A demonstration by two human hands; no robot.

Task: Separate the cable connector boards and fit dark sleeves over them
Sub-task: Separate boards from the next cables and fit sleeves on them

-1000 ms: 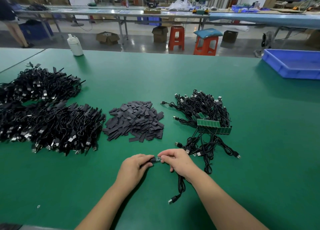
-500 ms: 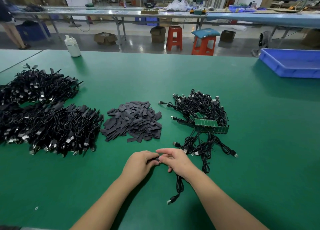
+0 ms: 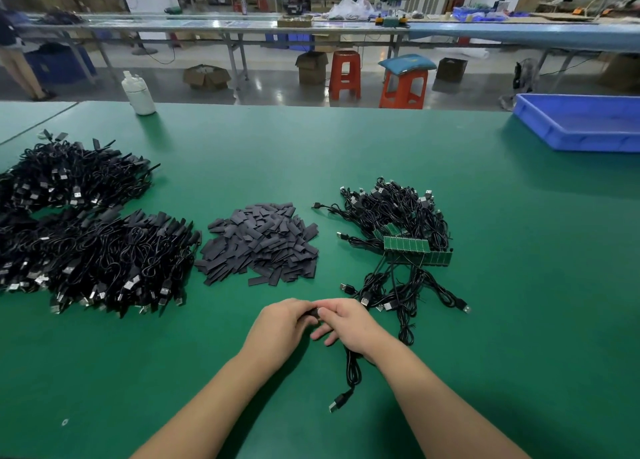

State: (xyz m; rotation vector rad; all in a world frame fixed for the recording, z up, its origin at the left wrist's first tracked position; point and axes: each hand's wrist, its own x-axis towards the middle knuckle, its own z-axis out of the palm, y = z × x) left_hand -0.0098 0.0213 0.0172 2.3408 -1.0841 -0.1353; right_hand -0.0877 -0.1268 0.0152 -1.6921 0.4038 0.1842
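My left hand (image 3: 282, 327) and my right hand (image 3: 349, 323) meet fingertip to fingertip low in the middle of the green table. Between them sits a dark sleeve (image 3: 312, 311), mostly hidden by the fingers; the connector board inside is out of sight. The black cable (image 3: 352, 372) of that piece runs under my right hand toward me and ends in a USB plug (image 3: 337, 402). A pile of loose dark sleeves (image 3: 261, 242) lies just beyond my hands. To its right a strip of joined green connector boards (image 3: 417, 249) rests on a tangle of cables (image 3: 394, 212).
Large heaps of black sleeved cables (image 3: 104, 257) fill the table's left side. A white bottle (image 3: 138, 93) stands at the far left edge and a blue tray (image 3: 585, 122) at the far right. Stools, boxes and benches stand beyond the table.
My hands have closed together. The green board visible between my fingertips a second ago is now covered by the dark sleeve and my fingers.
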